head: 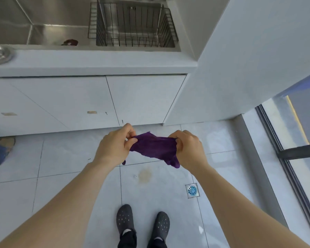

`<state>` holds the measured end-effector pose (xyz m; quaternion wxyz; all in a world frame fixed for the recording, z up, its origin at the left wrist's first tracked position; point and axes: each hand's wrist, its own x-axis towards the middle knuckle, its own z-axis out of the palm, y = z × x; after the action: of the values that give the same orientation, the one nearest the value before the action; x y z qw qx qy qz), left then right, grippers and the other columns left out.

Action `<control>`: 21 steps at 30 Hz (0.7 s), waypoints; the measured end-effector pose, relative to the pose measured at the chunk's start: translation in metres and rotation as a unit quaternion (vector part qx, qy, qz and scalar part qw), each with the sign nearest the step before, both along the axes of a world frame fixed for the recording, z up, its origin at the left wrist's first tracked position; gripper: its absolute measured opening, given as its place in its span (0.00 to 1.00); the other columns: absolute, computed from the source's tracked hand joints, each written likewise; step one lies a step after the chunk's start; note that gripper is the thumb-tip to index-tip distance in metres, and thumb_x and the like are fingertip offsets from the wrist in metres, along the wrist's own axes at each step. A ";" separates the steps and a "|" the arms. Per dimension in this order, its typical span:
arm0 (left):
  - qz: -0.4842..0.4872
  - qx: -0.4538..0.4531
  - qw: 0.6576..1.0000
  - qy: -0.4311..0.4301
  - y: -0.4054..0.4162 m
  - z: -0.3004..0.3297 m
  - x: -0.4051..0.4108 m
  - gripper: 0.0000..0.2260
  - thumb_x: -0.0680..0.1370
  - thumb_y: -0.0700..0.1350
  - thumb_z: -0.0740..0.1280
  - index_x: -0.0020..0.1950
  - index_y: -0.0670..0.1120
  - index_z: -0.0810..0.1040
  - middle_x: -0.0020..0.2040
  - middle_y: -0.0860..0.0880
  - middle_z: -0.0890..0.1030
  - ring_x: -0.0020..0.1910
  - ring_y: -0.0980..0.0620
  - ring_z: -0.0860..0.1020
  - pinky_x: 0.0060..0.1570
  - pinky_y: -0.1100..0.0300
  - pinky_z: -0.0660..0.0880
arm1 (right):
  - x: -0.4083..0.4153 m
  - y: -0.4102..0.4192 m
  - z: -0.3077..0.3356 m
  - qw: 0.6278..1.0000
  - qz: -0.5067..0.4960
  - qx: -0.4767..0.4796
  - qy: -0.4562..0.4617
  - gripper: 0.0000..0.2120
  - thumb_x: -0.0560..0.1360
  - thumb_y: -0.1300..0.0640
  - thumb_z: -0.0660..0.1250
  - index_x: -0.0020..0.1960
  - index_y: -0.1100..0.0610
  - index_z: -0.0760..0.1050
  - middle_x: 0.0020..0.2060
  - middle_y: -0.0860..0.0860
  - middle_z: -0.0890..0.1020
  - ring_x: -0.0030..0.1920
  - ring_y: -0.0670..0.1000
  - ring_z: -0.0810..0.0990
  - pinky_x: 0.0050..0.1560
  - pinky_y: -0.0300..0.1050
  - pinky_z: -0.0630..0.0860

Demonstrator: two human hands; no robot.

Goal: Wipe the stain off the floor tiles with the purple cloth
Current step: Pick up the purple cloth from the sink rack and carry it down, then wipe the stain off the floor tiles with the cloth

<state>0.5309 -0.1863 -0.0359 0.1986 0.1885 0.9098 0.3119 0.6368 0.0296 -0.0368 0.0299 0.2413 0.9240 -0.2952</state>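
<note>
You stand with your left hand (115, 145) and right hand (187, 146) each pinching an end of the purple cloth (154, 147), likely spreading it, above the floor's brownish stain (145, 176).

Head camera, one wide-angle view, looked steeply down from standing height.

It faced forward and down over both outstretched arms; the left hand (115, 145) and right hand (186, 147) sat mid-frame, close to the lens. The floor tiles (70, 158) and the person's shoes (124, 218) filled the lower half, the sink (43, 33) and counter ran along the top, farther off. Straight edges bowed toward the frame's borders.
</note>
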 end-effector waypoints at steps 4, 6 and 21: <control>-0.012 -0.012 0.999 -0.037 -0.011 -0.061 0.007 0.06 0.82 0.47 0.67 0.47 0.56 0.72 0.43 0.60 0.82 0.36 0.47 0.83 0.44 0.48 0.80 | 0.018 -0.016 -0.055 1.000 -0.009 -0.023 -0.015 0.20 0.74 0.71 0.59 0.52 0.52 0.83 0.45 0.51 0.80 0.41 0.59 0.81 0.41 0.56 0.80; -0.015 -0.018 0.998 -0.053 -0.016 -0.092 0.017 0.06 0.82 0.47 0.67 0.48 0.56 0.72 0.43 0.60 0.82 0.39 0.51 0.83 0.45 0.48 0.80 | 0.030 -0.024 -0.085 0.999 -0.018 -0.026 -0.024 0.20 0.75 0.71 0.58 0.51 0.52 0.83 0.44 0.51 0.80 0.40 0.58 0.80 0.40 0.55 0.79; 0.012 -0.070 0.988 -0.138 -0.046 -0.371 0.121 0.06 0.82 0.48 0.67 0.47 0.56 0.72 0.43 0.61 0.81 0.41 0.52 0.82 0.42 0.52 0.77 | 0.125 -0.052 -0.362 0.996 -0.005 -0.058 -0.073 0.17 0.77 0.68 0.60 0.51 0.51 0.82 0.45 0.49 0.81 0.39 0.59 0.84 0.38 0.56 0.80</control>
<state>0.6521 -0.2328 -0.4073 0.3317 0.1187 0.8951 0.2732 0.7614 -0.0225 -0.3989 0.1100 0.2645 0.8996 -0.3297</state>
